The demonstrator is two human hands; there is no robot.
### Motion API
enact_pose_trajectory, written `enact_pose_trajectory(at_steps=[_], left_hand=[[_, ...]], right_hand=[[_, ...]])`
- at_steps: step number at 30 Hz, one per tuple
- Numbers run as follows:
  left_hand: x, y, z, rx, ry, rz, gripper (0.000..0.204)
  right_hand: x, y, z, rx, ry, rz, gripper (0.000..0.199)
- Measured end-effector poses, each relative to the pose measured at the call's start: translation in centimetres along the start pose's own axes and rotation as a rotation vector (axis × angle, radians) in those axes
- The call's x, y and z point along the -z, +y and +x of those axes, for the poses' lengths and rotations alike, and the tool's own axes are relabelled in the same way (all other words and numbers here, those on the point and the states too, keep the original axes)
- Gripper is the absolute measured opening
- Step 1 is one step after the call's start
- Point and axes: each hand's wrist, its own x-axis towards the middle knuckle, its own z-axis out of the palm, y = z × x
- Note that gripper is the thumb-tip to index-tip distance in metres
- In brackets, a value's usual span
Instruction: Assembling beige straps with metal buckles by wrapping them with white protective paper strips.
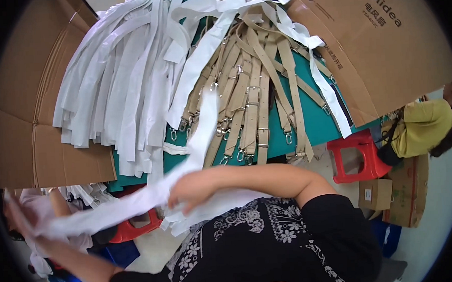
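A long white strip [120, 210], thin like paper or film, runs down from the tan straps and bends out to the far left. My right hand [192, 188] lies across it near its bend, fingers curled closed on the strip. Far out at the left, my left hand [28, 223] is at the strip's other end, its fingers smeared by motion. On the table, a bundle of tan straps [257, 96] with metal buckles and clasps fans toward me. Beside it, many similar white strips [123, 80] hang over the table's near edge.
Cardboard flaps [60, 98] stand at the left, and a large cardboard sheet [369, 46] at the right. Green cloth [311, 118] covers the table. A red stool [357, 157] and a person in yellow [424, 125] are at the right; another person [68, 208] sits at the left.
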Motion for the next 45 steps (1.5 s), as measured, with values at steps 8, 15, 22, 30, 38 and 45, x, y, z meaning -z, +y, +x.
enact_pose_trajectory(at_steps=[8, 15, 22, 30, 38, 45], left_hand=[[4.3, -6.9, -0.9, 0.263, -0.185, 0.049, 0.042], [-9.4, -0.2, -6.2, 0.272, -0.478, -0.223, 0.03], [-25.0, 12.9, -13.7, 0.443, -1.227, -0.812, 0.017], [-30.0, 21.2, -16.2, 0.627, -1.275, -1.153, 0.02], [-38.2, 27.3, -18.0, 0.214, -1.072, -1.215, 0.019], [-40.0, 27.6, -17.6, 0.295, -1.142, -1.344, 0.022]], right_hand=[[11.8, 3.4, -12.3, -0.712, 1.349, -0.336, 0.026], [14.5, 5.4, -23.9, -1.322, 0.697, -0.581, 0.031], [14.7, 7.2, -26.6, -1.047, 0.909, -0.193, 0.022], [16.9, 3.3, -20.9, -0.569, 1.321, 0.425, 0.016], [20.2, 2.1, -11.7, -0.124, 1.482, 1.015, 0.023], [19.6, 2.9, -13.1, -0.123, 1.435, 1.208, 0.027]])
